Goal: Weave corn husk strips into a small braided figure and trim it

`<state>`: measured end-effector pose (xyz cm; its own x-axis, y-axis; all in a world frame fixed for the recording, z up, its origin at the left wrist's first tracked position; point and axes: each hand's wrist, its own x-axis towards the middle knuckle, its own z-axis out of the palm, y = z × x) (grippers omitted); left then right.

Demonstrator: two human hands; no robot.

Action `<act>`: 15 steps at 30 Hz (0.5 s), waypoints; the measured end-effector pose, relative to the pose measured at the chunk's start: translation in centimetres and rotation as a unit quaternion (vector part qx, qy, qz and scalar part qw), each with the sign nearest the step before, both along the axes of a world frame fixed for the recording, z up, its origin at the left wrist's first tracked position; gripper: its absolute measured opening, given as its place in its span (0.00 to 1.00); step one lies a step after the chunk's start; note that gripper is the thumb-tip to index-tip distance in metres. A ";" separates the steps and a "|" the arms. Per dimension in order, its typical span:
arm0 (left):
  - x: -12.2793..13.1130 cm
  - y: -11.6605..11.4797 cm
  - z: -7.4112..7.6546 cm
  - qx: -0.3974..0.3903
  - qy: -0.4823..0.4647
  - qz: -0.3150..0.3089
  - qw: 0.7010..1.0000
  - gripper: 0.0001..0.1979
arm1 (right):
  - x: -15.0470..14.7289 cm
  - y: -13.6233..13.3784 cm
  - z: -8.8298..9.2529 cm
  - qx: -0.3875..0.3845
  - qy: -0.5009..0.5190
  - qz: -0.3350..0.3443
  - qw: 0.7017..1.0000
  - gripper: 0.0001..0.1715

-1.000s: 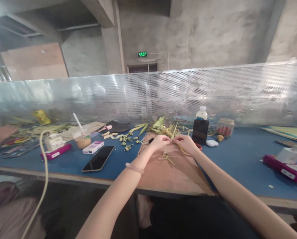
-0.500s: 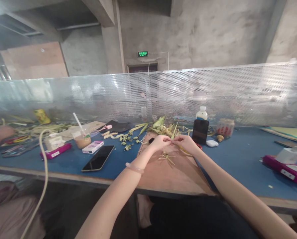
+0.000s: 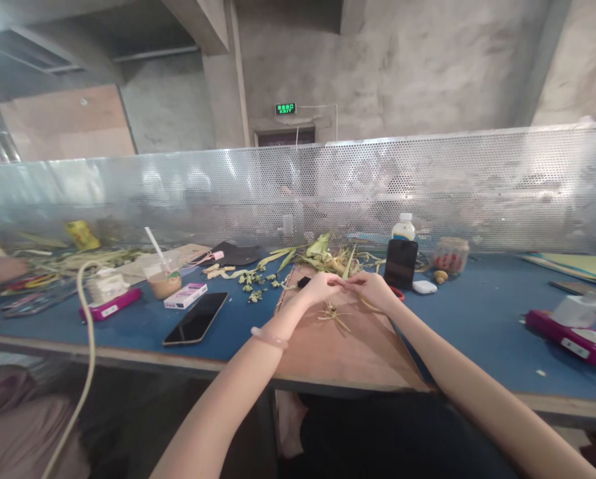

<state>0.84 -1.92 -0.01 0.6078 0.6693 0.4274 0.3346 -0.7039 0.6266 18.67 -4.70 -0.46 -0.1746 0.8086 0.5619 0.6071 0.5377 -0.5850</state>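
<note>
Over the far half of the board (image 3: 348,362), the left hand (image 3: 322,288) and right hand (image 3: 375,290) meet, fingertips pinched on a leaf (image 3: 346,271) pointing toward the far edge. A strip bundle (image 3: 332,311) lies just nearward, closer to the left hand.

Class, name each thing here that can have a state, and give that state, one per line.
Left hand: fingertips pinched, contents unclear
Right hand: fingertips pinched, contents unclear
Exit sign: lit
Bottle: upright, capped
Phone: flat, dark-screened
Drink cup: upright, partly filled
White case: seemingly shut
</note>
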 end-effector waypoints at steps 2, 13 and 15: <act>0.0 -0.1 0.1 0.000 -0.001 0.005 1.000 0.14 | -0.1 -0.1 0.0 0.013 -0.004 -0.013 1.000 0.11; 0.2 -0.7 0.4 0.012 -0.001 0.040 0.999 0.13 | -0.2 -0.1 0.0 0.020 -0.019 -0.010 1.000 0.12; 0.2 -0.9 0.5 0.013 0.002 0.040 0.999 0.13 | -0.2 -0.2 -0.1 0.019 -0.023 -0.010 1.000 0.11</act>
